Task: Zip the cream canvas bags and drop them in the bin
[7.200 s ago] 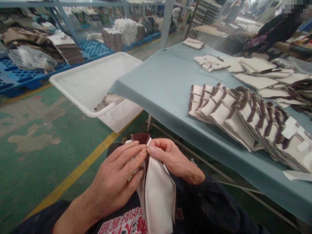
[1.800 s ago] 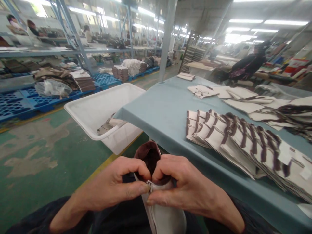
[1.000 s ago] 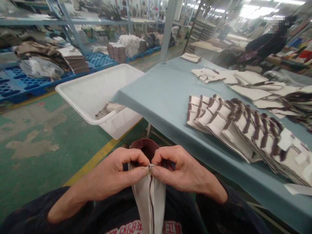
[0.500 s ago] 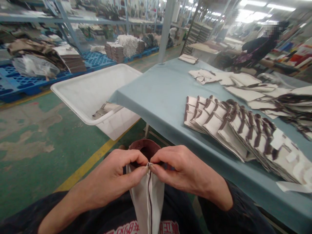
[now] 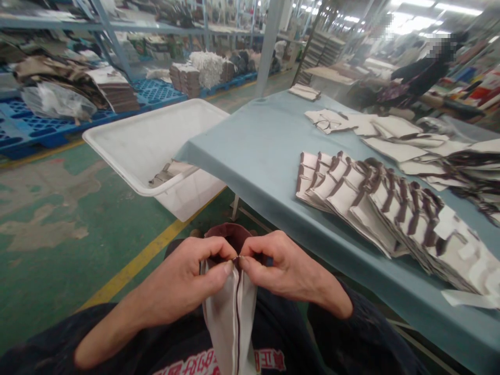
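Observation:
Between my hands hangs a sewn fabric piece (image 5: 225, 317), off-white, with a dark line running down its middle seam and a reddish-brown part (image 5: 228, 230) at the far end. My left hand (image 5: 195, 268) pinches the top of the seam between thumb and fingertips. Right beside it, my right hand (image 5: 281, 265) pinches the same edge from the other side, the two thumbs nearly touching. The lower part of the piece hangs in front of my dark top with red and white lettering (image 5: 191, 362).
A blue-covered table (image 5: 250, 138) bears a fanned row of off-white and brown fabric pieces (image 5: 351, 192) and glasses (image 5: 327, 124). Left of it stands a white plastic bin (image 5: 117, 156) with some pieces inside. Blue pallets (image 5: 150, 91) lie behind. A person (image 5: 422, 73) works at back right.
Both hands stay on the seam's top edge. My right hand has shifted slightly left and up, and the fabric below has swung a little left.

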A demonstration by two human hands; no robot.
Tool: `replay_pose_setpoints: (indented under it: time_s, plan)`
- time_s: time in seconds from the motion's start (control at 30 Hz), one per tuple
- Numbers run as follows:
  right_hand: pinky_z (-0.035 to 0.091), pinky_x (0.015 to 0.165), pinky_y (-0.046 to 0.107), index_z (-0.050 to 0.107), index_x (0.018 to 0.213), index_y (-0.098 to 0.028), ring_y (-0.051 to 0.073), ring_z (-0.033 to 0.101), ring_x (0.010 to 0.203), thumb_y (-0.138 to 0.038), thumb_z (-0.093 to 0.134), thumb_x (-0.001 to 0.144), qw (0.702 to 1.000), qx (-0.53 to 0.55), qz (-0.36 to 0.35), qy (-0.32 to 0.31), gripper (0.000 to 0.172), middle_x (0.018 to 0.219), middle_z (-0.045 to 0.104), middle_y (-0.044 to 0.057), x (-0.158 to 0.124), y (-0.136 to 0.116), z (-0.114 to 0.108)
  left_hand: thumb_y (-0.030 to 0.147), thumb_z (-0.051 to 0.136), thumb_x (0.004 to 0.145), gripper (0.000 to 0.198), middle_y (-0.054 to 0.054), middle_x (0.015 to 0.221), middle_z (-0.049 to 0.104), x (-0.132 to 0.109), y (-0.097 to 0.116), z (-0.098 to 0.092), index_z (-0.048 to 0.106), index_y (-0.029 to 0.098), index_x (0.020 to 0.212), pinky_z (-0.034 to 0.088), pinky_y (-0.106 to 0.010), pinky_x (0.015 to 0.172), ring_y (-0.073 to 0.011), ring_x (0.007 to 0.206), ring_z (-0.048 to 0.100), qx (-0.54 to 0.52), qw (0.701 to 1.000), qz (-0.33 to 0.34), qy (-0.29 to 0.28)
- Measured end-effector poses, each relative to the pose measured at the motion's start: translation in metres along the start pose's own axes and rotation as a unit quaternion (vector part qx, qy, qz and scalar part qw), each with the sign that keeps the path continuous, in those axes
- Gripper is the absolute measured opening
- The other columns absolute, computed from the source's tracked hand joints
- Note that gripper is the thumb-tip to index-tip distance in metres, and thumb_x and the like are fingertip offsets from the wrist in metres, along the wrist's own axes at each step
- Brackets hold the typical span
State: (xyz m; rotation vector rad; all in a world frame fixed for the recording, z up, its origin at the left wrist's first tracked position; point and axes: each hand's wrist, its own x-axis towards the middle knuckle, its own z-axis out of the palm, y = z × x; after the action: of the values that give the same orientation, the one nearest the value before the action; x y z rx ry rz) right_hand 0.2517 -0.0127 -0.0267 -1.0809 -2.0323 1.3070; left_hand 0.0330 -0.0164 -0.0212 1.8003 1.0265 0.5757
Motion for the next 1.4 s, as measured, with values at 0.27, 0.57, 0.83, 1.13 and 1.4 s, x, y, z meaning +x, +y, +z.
replay_pose_setpoints:
  time_s: [0.27,0.57,0.83,1.13,1.4]
  plan:
    - [0.033,0.054,0.023,0.063,0.069,-0.018,0.009,0.045,0.054,-0.024,0.06,0.086,0.999,-0.033,0.008,0.042,0.018,0.059,0.051,-0.006,-0.004,-0.005,0.008,0.022,0.052,0.096,0.028,0.002,0.075,0.075,-0.007,0.005,-0.008,0.078,0.019,0.089,0.046,-0.024,0.062,-0.0138,0.065,0.066,0.068,0.997,0.01,-0.03]
    - [0.033,0.056,0.025,0.058,0.067,-0.02,0.011,0.048,0.055,-0.028,0.059,0.082,0.99,-0.052,-0.027,0.127,0.017,0.061,0.054,-0.004,-0.006,-0.011,0.021,0.019,0.048,0.096,0.026,0.004,0.068,0.067,-0.014,0.01,-0.004,0.07,0.02,0.081,0.042,-0.022,0.057,-0.0113,0.058,0.06,0.095,0.995,0.037,0.01]
    - [0.031,0.056,0.026,0.054,0.065,-0.021,0.01,0.045,0.055,-0.029,0.066,0.081,0.993,-0.034,-0.031,0.112,0.022,0.06,0.049,-0.006,-0.008,-0.011,0.023,0.024,0.052,0.089,0.021,0.004,0.067,0.063,-0.008,0.012,-0.007,0.067,0.019,0.076,0.043,-0.02,0.057,-0.0123,0.061,0.056,-0.01,0.999,0.021,-0.027]
    - [0.039,0.062,0.024,0.067,0.076,-0.019,0.01,0.053,0.063,-0.026,0.077,0.087,0.998,-0.01,-0.017,0.053,0.016,0.069,0.062,-0.005,-0.016,-0.012,0.018,0.025,0.061,0.091,0.02,0.004,0.065,0.061,-0.004,0.0,-0.019,0.064,0.019,0.072,0.041,-0.019,0.055,-0.0104,0.058,0.05,-0.039,0.993,0.008,-0.111]
    - [0.038,0.062,0.024,0.071,0.08,-0.02,0.011,0.056,0.062,-0.021,0.075,0.086,0.997,-0.063,-0.014,0.042,0.008,0.069,0.066,-0.004,-0.012,-0.015,0.017,0.016,0.059,0.093,0.017,0.005,0.072,0.071,-0.009,0.006,-0.028,0.074,0.021,0.085,0.044,-0.018,0.061,-0.0104,0.064,0.063,0.081,0.991,0.043,-0.094]
